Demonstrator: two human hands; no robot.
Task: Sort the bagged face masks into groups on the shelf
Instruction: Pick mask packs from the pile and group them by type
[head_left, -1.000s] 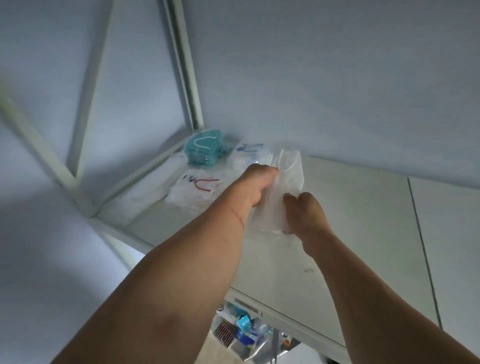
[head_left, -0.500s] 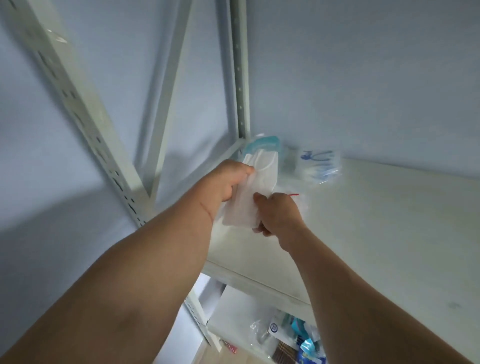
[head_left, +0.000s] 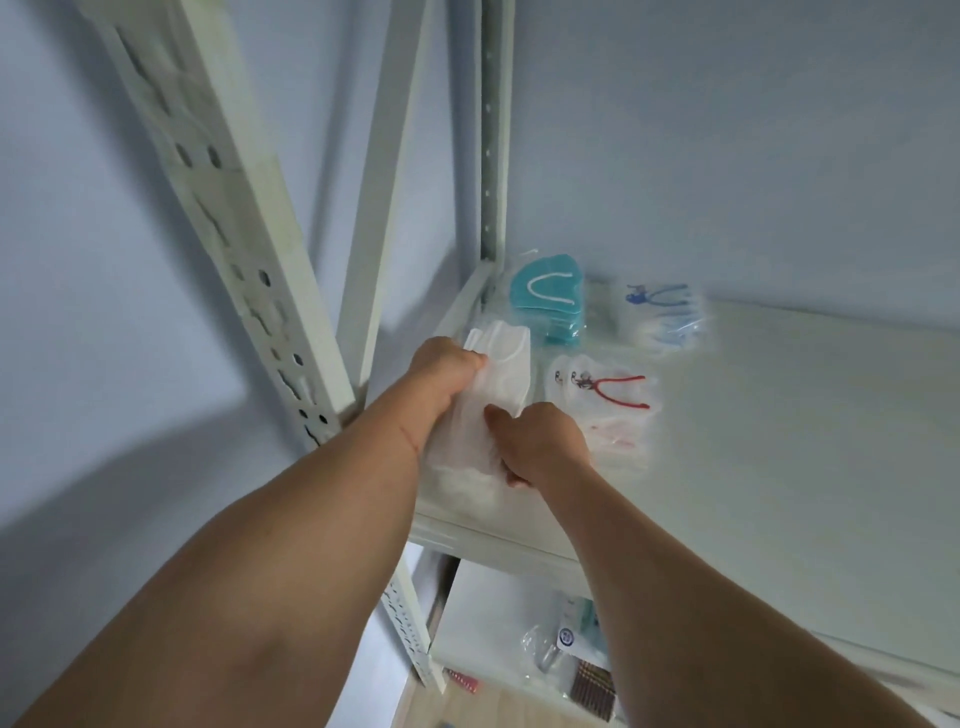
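Both hands hold one white bagged mask (head_left: 501, 384) over the left front corner of the white shelf (head_left: 779, 467). My left hand (head_left: 444, 376) grips its upper left edge; my right hand (head_left: 540, 441) pinches its lower right part. Beneath it lies a low pile of white bagged masks (head_left: 462, 486). A stack of teal bagged masks (head_left: 548, 301) stands at the back left corner. To its right sit bagged masks with blue straps (head_left: 660, 319). Bagged masks with red straps (head_left: 613, 405) lie just right of my right hand.
White perforated uprights (head_left: 228, 208) and a diagonal brace (head_left: 384, 171) rise on the left. The grey wall (head_left: 727, 130) runs behind the shelf. A lower shelf (head_left: 498, 618) holds packets and small items (head_left: 576, 649).
The view has swung right and nearer, uncovering the teal, blue-strap and red-strap groups. Both hands have kept hold of the white bagged mask and lowered it toward the white pile.
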